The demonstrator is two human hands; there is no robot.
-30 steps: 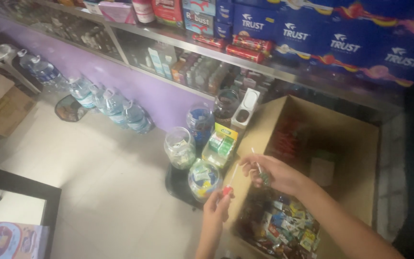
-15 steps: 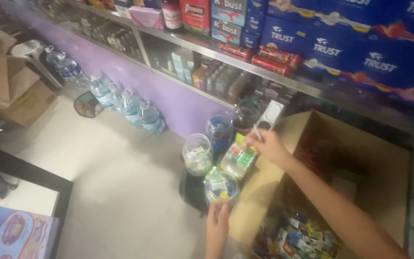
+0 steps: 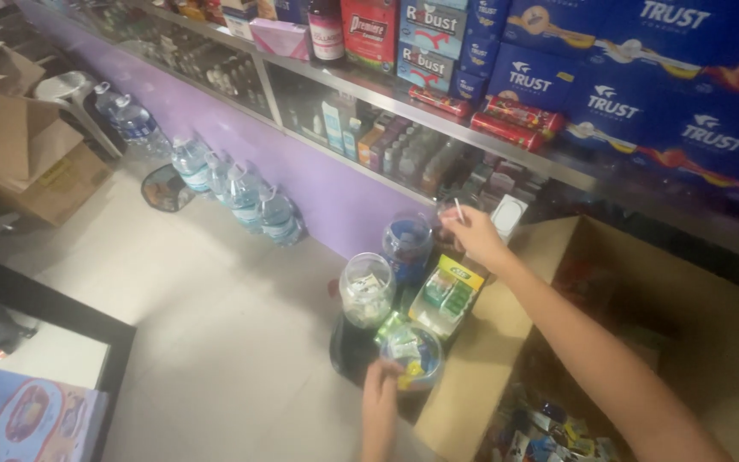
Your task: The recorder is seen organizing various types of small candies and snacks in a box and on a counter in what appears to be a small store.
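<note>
Right of centre, the right hand (image 3: pixel 475 235) pinches a thin stick (image 3: pixel 458 210); low centre, the left hand (image 3: pixel 381 400) grips a clear candy jar (image 3: pixel 412 355).

Bare forearms, no sleeves visible

Jars (image 3: pixel 368 289) left of the box (image 3: pixel 609 342) — bottles (image 3: pixel 233 184) behind, farther left.

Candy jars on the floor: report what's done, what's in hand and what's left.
Done: three clear jars hold sweets. In hand: the right hand pinches a small thin item above the back jar; the left hand touches the front jar. Left: loose wrapped packets in the cardboard box.
</note>
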